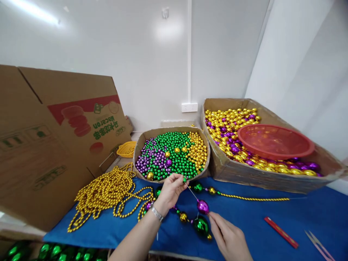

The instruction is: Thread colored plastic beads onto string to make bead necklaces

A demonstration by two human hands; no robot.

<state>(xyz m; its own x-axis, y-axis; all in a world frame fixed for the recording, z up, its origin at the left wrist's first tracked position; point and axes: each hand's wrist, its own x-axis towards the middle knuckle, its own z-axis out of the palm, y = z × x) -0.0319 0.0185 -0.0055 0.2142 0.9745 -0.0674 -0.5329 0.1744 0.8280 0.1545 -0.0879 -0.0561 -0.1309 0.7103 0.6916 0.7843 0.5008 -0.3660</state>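
My left hand, with a silver watch band at its wrist, pinches a small green bead above the blue cloth. From there a thin cord runs down to a shiny purple ball. My right hand has its fingertips closed on the near side of that ball. Below it hang a large green ball and a gold ball on a bead strand. Part of the strand is hidden behind my left hand. Another stretch with a gold beaded end lies to the right.
Ahead stands a box of small beads in green, purple and gold. A larger carton holds gold and purple balls under a red basin. Gold bead chains pile at left. A red strip and tweezers lie right.
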